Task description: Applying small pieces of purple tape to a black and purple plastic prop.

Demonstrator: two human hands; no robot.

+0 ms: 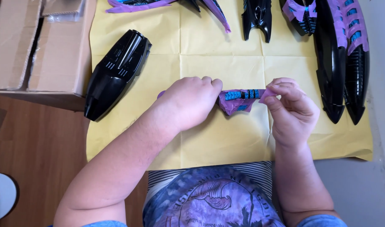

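A small purple model part (238,101) with blue stripes and black marks lies between my two hands over a yellow paper sheet (220,138). My left hand (190,103) is closed over its left end, and a bit of purple shows at the hand's far side. My right hand (291,111) pinches the part's right end between thumb and fingers.
A glossy black shell part (116,73) lies at the sheet's left. Long black pieces with purple and blue masking (343,59) lie at the right, and more pieces (256,17) along the top. Cardboard boxes (37,46) stand at the upper left on a wooden surface (37,143).
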